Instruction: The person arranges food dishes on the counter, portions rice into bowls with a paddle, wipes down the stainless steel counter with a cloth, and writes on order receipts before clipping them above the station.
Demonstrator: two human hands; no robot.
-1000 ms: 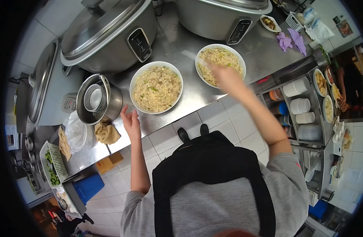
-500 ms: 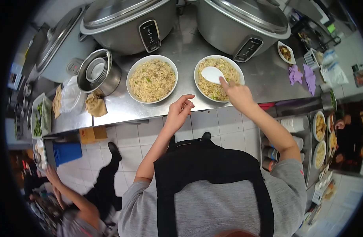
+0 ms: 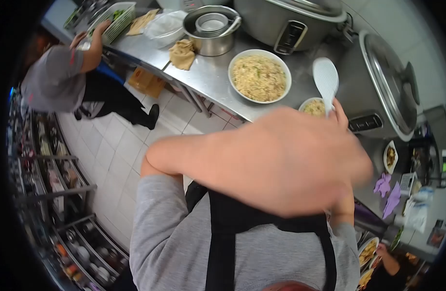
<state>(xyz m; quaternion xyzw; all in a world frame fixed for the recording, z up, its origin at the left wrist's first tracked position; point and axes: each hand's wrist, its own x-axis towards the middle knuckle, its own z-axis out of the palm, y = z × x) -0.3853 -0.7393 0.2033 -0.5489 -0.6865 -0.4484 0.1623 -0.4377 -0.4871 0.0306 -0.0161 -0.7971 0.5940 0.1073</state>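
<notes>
My left hand [image 3: 305,160] is raised across the middle of the view, close to the camera. It is smeared by motion, and its fingers cannot be made out. Behind it, my right hand [image 3: 340,116] is mostly hidden, with a few fingers showing around the handle of a white rice paddle [image 3: 326,77]. The paddle stands with its broad end up, over the steel counter. Just beside it, one bowl of fried rice [image 3: 312,107] is largely covered by my left hand. Another white bowl of fried rice [image 3: 259,76] sits in full sight further left.
Two large rice cookers [image 3: 300,24] [image 3: 388,87] stand along the back. A steel pot [image 3: 212,43] with a smaller bowl inside and a tan cloth [image 3: 182,54] are on the left. A co-worker [image 3: 58,72] reaches into a basket of greens [image 3: 117,19]. Purple cloths [image 3: 391,199] lie at right.
The view has turned to the right. My left hand has risen from the counter edge toward the camera. The rice paddle has lifted off the rice and now points upward in my right hand.
</notes>
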